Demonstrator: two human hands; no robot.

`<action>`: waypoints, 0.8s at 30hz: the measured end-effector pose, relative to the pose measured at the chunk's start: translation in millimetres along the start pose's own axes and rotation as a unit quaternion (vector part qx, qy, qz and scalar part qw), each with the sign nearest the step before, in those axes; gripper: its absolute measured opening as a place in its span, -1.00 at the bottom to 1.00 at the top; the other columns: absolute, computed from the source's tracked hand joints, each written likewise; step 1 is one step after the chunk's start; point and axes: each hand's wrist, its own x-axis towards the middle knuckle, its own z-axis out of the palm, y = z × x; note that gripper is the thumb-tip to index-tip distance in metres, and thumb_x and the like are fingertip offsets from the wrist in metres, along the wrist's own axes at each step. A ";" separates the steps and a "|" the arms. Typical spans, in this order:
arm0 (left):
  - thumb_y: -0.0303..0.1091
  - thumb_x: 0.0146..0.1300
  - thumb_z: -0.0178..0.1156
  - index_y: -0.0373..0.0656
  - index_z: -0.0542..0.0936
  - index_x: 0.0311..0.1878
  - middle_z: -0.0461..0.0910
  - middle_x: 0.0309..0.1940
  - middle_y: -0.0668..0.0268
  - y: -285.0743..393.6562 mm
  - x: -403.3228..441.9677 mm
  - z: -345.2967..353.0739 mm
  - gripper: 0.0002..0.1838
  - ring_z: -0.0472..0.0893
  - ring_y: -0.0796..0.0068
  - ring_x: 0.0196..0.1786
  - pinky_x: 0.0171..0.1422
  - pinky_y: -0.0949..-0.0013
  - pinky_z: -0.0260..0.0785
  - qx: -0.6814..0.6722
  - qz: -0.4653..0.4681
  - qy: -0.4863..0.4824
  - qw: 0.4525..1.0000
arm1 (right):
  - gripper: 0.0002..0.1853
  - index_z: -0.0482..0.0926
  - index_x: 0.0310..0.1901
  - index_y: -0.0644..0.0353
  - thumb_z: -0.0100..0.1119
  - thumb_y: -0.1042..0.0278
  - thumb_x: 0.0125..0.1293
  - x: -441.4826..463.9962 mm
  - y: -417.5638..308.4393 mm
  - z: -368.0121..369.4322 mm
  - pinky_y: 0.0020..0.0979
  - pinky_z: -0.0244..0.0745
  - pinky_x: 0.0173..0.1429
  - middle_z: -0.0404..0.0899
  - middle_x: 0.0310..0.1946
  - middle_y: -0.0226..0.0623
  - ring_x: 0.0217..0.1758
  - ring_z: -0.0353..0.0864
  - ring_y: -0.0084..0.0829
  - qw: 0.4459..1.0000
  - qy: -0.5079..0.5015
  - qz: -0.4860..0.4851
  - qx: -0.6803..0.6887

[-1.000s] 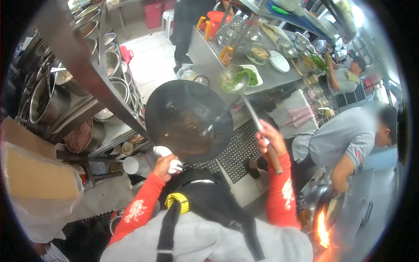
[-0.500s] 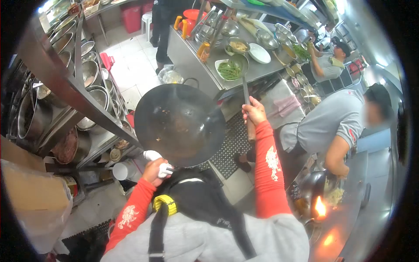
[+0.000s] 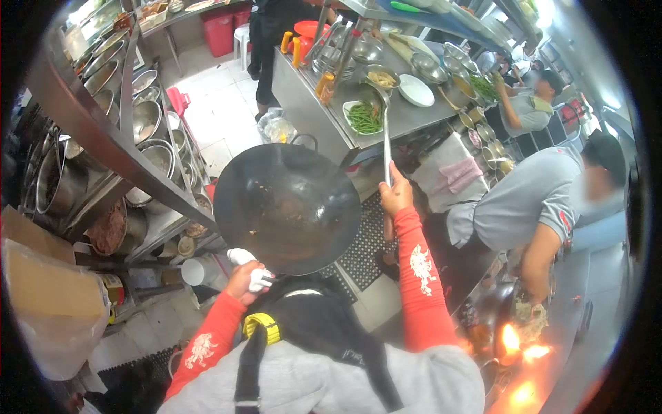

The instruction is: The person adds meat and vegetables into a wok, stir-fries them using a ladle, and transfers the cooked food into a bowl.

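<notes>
A large dark wok [image 3: 286, 207] with a few food scraps on its inner surface hangs in front of me. My left hand [image 3: 247, 281] is closed round its near handle, over a folded white cloth [image 3: 241, 258]. My right hand [image 3: 396, 194] grips a long-handled ladle [image 3: 387, 138], arm stretched forward. The ladle's head is over the steel counter, at the right side of a square white dish of green beans [image 3: 364, 117]. Behind it stand a bowl of pale food [image 3: 381, 77] and a white plate [image 3: 416, 90].
A co-worker [image 3: 527, 200] bends over another wok with flames [image 3: 510, 338] at the right. Shelves of metal pots [image 3: 62, 183] and a slanting steel post [image 3: 131, 145] stand left. A wrapped box [image 3: 52, 297] is lower left. Another person [image 3: 531, 107] works farther back.
The ladle has gone from above the beans, where beans showed around its bowl, to the dish's right side. My right arm reaches farther forward. The flames at the right have grown.
</notes>
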 end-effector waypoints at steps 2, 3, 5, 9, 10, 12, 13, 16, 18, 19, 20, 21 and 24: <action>-0.31 0.25 0.11 -0.18 0.49 -0.22 0.62 -0.42 0.12 -0.9 -7.2 1.8 -0.84 0.66 0.28 -0.40 -0.49 0.29 0.51 0.008 0.012 0.009 1.000 | -0.35 0.34 0.32 0.28 0.17 0.42 0.12 -5.4 0.3 -0.3 -0.29 0.55 -0.22 0.64 -0.34 0.07 -0.37 0.68 -0.18 0.996 0.037 -0.074 -0.031; -0.31 0.24 0.12 -0.18 0.49 -0.22 0.62 -0.42 0.11 0.2 -9.2 3.7 -0.85 0.66 0.29 -0.41 -0.49 0.29 0.51 0.013 0.020 0.010 1.000 | -0.35 0.34 0.32 0.28 0.17 0.41 0.13 -6.3 -1.5 -1.5 -0.28 0.55 -0.16 0.64 -0.30 0.11 -0.30 0.70 -0.10 0.991 0.057 -0.112 -0.046; -0.32 0.24 0.12 -0.19 0.50 -0.22 0.63 -0.42 0.10 1.7 -14.6 9.3 -0.85 0.66 0.29 -0.42 -0.49 0.29 0.51 0.020 0.034 0.017 0.999 | -0.35 0.34 0.31 0.27 0.18 0.41 0.13 -7.6 -11.5 -10.4 -0.26 0.54 -0.08 0.62 -0.22 0.17 -0.19 0.68 -0.01 0.993 0.045 -0.096 -0.046; -0.37 0.23 0.10 -0.23 0.51 -0.22 0.63 -0.43 0.08 8.7 -27.6 20.2 -0.86 0.65 0.29 -0.43 -0.49 0.30 0.50 0.037 0.062 0.024 0.997 | -0.35 0.31 0.34 0.27 0.18 0.42 0.16 -16.7 -15.5 -17.0 -0.24 0.52 0.05 0.57 -0.05 0.21 -0.02 0.65 0.00 0.996 0.028 -0.073 -0.048; -0.38 0.23 0.10 -0.25 0.51 -0.22 0.62 -0.43 0.07 7.8 -29.6 21.2 -0.86 0.65 0.29 -0.43 -0.49 0.30 0.49 0.039 0.073 0.021 0.996 | -0.34 0.29 0.35 0.27 0.16 0.44 0.16 -22.0 -12.4 -18.0 -0.23 0.52 0.04 0.55 -0.02 0.21 -0.04 0.65 0.01 0.989 0.056 -0.129 -0.039; -0.40 0.23 0.09 -0.28 0.51 -0.23 0.62 -0.42 0.05 5.0 -31.9 19.1 -0.85 0.65 0.27 -0.42 -0.49 0.30 0.49 0.035 0.067 0.015 0.997 | -0.33 0.25 0.37 0.28 0.10 0.49 0.16 -26.6 -9.0 -18.5 -0.20 0.53 0.02 0.52 0.06 0.21 -0.07 0.65 0.04 0.960 0.122 -0.252 -0.014; -0.41 0.23 0.09 -0.30 0.51 -0.23 0.61 -0.42 0.04 4.3 -31.6 17.9 -0.85 0.65 0.27 -0.41 -0.49 0.29 0.49 0.034 0.068 0.009 0.997 | -0.33 0.24 0.37 0.29 0.10 0.49 0.17 -29.6 -13.5 -24.1 -0.23 0.55 -0.01 0.50 0.11 0.16 -0.13 0.68 -0.04 0.948 0.137 -0.285 -0.024; -0.45 0.21 0.09 -0.36 0.51 -0.21 0.61 -0.37 0.02 4.9 -28.5 14.6 -0.84 0.65 0.25 -0.39 -0.47 0.28 0.51 0.017 0.076 -0.020 0.997 | -0.35 0.22 0.39 0.26 0.11 0.49 0.24 -59.7 -32.5 -47.0 -0.37 0.59 -0.30 0.63 -0.04 -0.03 -0.46 0.65 -0.37 0.977 0.043 -0.142 0.152; -0.46 0.21 0.10 -0.36 0.50 -0.21 0.61 -0.35 0.03 11.6 -25.3 14.6 -0.84 0.66 0.25 -0.38 -0.46 0.28 0.52 0.039 0.085 -0.042 0.995 | -0.35 0.19 0.41 0.24 0.09 0.49 0.27 -84.6 -51.4 -63.3 -0.49 0.50 -0.45 0.62 -0.22 -0.15 -0.56 0.52 -0.52 0.950 -0.009 -0.096 0.297; -0.46 0.21 0.10 -0.37 0.50 -0.21 0.62 -0.34 0.03 16.5 -23.9 15.2 -0.84 0.66 0.25 -0.38 -0.46 0.28 0.52 0.054 0.083 -0.054 0.994 | -0.35 0.17 0.42 0.22 0.09 0.50 0.29 -99.2 -62.0 -72.1 -0.55 0.45 -0.52 0.61 -0.31 -0.21 -0.61 0.46 -0.60 0.927 -0.031 -0.068 0.367; -0.46 0.21 0.09 -0.36 0.51 -0.20 0.62 -0.33 0.04 23.6 -27.2 20.9 -0.84 0.67 0.24 -0.37 -0.42 0.27 0.54 0.053 0.088 -0.076 0.992 | -0.32 0.12 0.44 0.16 0.08 0.51 0.30 -113.8 -74.6 -82.7 -0.60 0.36 -0.60 0.51 -0.44 -0.29 -0.66 0.40 -0.61 0.915 -0.035 -0.075 0.396; -0.47 0.21 0.09 -0.36 0.51 -0.20 0.63 -0.33 0.04 28.7 -24.5 22.7 -0.84 0.67 0.24 -0.37 -0.40 0.27 0.54 0.053 0.089 -0.088 0.991 | -0.32 0.12 0.44 0.14 0.10 0.51 0.29 -127.4 -81.7 -91.6 -0.59 0.37 -0.61 0.51 -0.43 -0.26 -0.66 0.41 -0.60 0.891 -0.053 -0.055 0.448; -0.47 0.22 0.07 -0.35 0.51 -0.17 0.63 -0.31 0.05 50.2 -20.5 24.4 -0.83 0.68 0.23 -0.35 -0.33 0.26 0.55 0.078 0.069 -0.128 0.986 | -0.30 0.12 0.44 0.09 0.14 0.51 0.28 -172.8 -102.5 -104.9 -0.53 0.37 -0.66 0.53 -0.42 -0.15 -0.68 0.42 -0.57 0.793 -0.089 0.012 0.602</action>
